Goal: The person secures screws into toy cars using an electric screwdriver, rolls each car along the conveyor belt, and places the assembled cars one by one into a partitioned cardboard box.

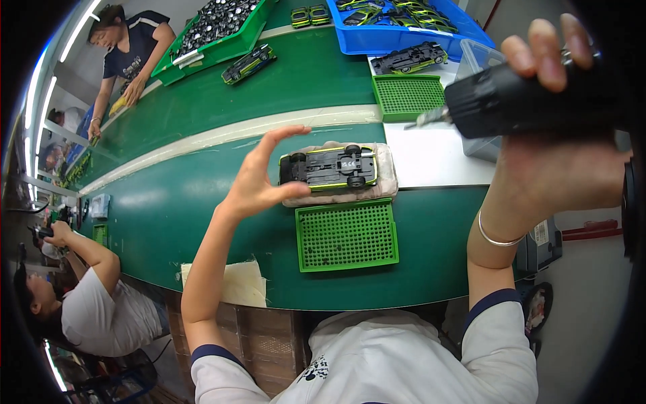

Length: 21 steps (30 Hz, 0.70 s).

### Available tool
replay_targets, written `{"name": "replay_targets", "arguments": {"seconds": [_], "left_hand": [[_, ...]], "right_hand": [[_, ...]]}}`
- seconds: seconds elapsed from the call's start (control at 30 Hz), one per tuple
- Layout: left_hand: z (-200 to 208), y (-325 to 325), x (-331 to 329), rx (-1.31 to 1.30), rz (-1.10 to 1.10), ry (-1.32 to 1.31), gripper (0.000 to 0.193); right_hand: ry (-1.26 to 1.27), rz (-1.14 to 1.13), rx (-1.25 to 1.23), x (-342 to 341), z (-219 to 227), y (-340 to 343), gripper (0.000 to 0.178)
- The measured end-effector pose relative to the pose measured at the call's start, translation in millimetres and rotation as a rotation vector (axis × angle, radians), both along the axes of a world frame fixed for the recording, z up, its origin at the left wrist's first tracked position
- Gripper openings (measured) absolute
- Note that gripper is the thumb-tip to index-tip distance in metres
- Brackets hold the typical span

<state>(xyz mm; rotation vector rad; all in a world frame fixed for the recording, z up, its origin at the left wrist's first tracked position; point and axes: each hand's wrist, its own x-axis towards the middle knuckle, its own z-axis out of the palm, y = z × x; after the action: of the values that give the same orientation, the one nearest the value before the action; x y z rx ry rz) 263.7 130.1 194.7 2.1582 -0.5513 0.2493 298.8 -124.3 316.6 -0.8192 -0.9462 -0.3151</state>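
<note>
A toy car (330,168) lies upside down, its black underside up, in a pale padded holder (387,176) on the green bench. My left hand (252,178) is at the car's left end, thumb and fingers spread apart. The thumb rests at the near edge of the car, while the index finger stays above its far edge. At the right, my right hand (548,60) grips a black electric screwdriver (498,101), raised above the bench. Its bit points left and is clear of the car. The screwdriver's rear end is blurred and partly out of view.
Green perforated trays (346,236) (408,97) sit near and beyond the holder. Farther back are a blue bin (404,44) of car shells, a green bin (202,57) of black parts, and loose cars (249,64). A clear plastic box (478,60) stands right. Co-workers sit left.
</note>
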Motion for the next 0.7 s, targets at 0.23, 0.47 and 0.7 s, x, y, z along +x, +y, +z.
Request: {"name": "replay_targets", "arguments": {"seconds": [0.23, 0.47, 0.7], "left_hand": [[-41.1, 15.4, -8.6, -0.147, -0.060, 0.134, 0.101], [-46.4, 16.2, -11.8, -0.220, -0.051, 0.104, 0.092], [-45.1, 16.5, -13.3, -0.170, -0.039, 0.091, 0.087]], "right_hand": [[-0.030, 0.167, -0.190, -12.8, -41.8, 28.5, 0.072], [0.053, 0.316, -0.266, -24.2, -96.8, 55.2, 0.089], [0.059, 0.335, -0.363, -25.5, -105.7, 57.9, 0.086]]}}
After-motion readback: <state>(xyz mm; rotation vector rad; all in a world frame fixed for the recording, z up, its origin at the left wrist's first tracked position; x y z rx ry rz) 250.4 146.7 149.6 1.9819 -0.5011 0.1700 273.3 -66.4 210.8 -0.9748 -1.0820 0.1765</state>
